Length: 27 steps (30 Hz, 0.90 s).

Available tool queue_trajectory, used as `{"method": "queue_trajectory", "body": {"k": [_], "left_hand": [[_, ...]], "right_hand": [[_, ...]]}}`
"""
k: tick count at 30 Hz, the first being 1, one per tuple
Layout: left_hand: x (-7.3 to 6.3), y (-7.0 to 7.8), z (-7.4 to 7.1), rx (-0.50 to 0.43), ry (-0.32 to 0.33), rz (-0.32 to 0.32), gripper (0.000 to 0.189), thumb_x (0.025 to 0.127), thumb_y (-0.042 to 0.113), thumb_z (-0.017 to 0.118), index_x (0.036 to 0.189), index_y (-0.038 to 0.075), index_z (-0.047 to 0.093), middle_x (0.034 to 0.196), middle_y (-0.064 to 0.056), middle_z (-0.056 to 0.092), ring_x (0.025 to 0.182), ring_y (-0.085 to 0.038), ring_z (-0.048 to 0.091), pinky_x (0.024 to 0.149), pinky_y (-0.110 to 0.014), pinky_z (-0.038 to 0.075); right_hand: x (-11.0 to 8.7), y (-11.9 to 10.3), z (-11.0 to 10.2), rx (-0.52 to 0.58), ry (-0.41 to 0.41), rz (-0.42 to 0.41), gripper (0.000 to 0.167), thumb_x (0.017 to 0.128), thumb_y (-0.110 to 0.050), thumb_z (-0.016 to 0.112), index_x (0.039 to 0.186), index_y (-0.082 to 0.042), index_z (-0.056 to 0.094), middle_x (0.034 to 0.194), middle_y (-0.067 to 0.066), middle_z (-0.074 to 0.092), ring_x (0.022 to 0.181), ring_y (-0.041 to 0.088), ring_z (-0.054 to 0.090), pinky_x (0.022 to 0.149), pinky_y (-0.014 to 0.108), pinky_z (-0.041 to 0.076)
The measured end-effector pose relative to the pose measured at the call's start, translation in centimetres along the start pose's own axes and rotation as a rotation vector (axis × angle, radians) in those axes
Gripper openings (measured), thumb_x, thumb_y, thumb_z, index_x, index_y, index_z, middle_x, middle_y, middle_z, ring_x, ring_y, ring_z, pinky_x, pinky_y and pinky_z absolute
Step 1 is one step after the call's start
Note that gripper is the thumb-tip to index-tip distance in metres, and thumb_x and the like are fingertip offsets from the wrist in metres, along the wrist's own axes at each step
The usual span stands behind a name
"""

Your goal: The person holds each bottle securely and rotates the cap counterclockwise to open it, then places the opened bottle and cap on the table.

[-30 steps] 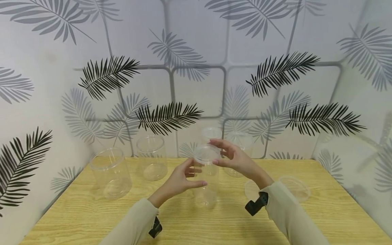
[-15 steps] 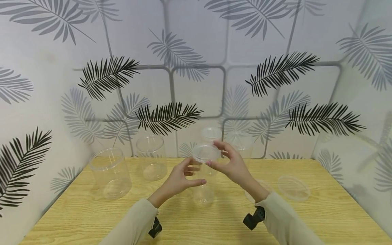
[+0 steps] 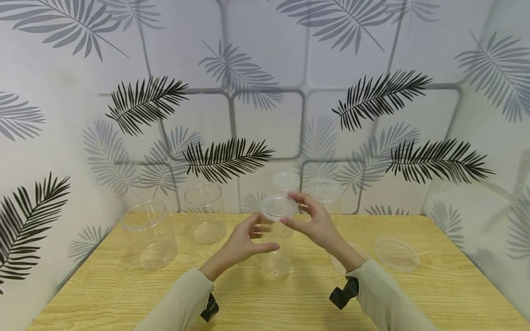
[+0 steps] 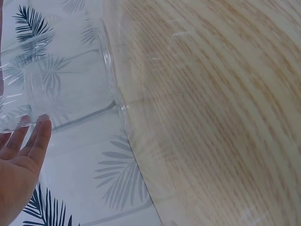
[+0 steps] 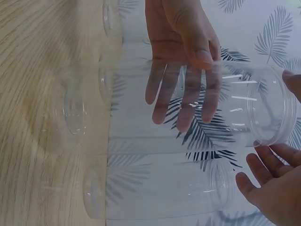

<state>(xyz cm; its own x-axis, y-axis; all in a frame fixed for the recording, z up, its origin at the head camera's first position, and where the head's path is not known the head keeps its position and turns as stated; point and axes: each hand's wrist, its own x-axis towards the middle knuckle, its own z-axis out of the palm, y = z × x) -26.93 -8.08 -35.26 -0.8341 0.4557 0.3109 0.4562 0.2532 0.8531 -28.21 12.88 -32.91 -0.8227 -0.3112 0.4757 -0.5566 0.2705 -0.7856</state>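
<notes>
A tall clear plastic jar (image 3: 276,236) stands upright near the middle of the wooden table, a clear round lid (image 3: 278,208) on its mouth. My left hand (image 3: 244,239) wraps the body from the left, fingers behind and thumb in front. My right hand (image 3: 316,223) pinches the lid's edge, thumb on the near side and fingers on the far side. In the right wrist view, the left fingers (image 5: 186,101) show through the jar wall, while the right hand (image 5: 277,181) spans the rim. The left wrist view catches the left hand (image 4: 21,160) at its lower left corner.
Two lidless clear jars, one nearer (image 3: 151,236) and one farther back (image 3: 205,214), stand on the left. Behind the hands are two more jars (image 3: 285,180) (image 3: 325,189). A flat clear lid (image 3: 397,254) lies at right, another partly under the right forearm. A patterned wall (image 3: 265,124) backs the table.
My right hand has shifted slightly left and its forearm lower, uncovering more of the right-hand lid on the table. The jar has moved a little left; my left hand keeps nearly the same place.
</notes>
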Motion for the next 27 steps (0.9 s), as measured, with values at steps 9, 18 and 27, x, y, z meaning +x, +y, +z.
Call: {"method": "queue_trajectory", "body": {"k": [9,18,27], "left_hand": [[-0.1,-0.2,-0.2,-0.014,-0.044,0.009,0.062,0.075,0.009,0.075,0.128,0.010,0.043,0.122,-0.014,0.054,0.111,-0.031,0.056,0.093,-0.044,0.047],[-0.2,0.1,-0.2,-0.036,-0.065,0.009,0.062,0.074,0.007,0.074,0.128,0.006,0.043,0.123,-0.016,0.052,0.112,-0.034,0.055,0.095,-0.049,0.045],[-0.2,-0.2,-0.4,-0.030,-0.054,0.042,0.064,0.075,0.010,0.075,0.130,0.009,0.042,0.121,-0.014,0.053,0.111,-0.033,0.056,0.094,-0.049,0.046]], "right_hand": [[1.2,1.4,-1.8,0.284,-0.308,0.062,0.061,0.085,-0.017,0.065,0.138,-0.008,0.036,0.135,0.010,0.044,0.118,0.021,0.049,0.093,0.033,0.047],[2.0,2.1,-2.7,0.449,-0.469,0.056,0.064,0.088,-0.012,0.060,0.141,-0.001,0.027,0.134,0.004,0.044,0.117,0.010,0.047,0.093,0.024,0.045],[1.6,1.4,-2.4,0.423,-0.414,0.037,0.071,0.085,-0.013,0.064,0.142,-0.002,0.024,0.140,0.010,0.036,0.120,0.011,0.045,0.093,0.026,0.045]]}}
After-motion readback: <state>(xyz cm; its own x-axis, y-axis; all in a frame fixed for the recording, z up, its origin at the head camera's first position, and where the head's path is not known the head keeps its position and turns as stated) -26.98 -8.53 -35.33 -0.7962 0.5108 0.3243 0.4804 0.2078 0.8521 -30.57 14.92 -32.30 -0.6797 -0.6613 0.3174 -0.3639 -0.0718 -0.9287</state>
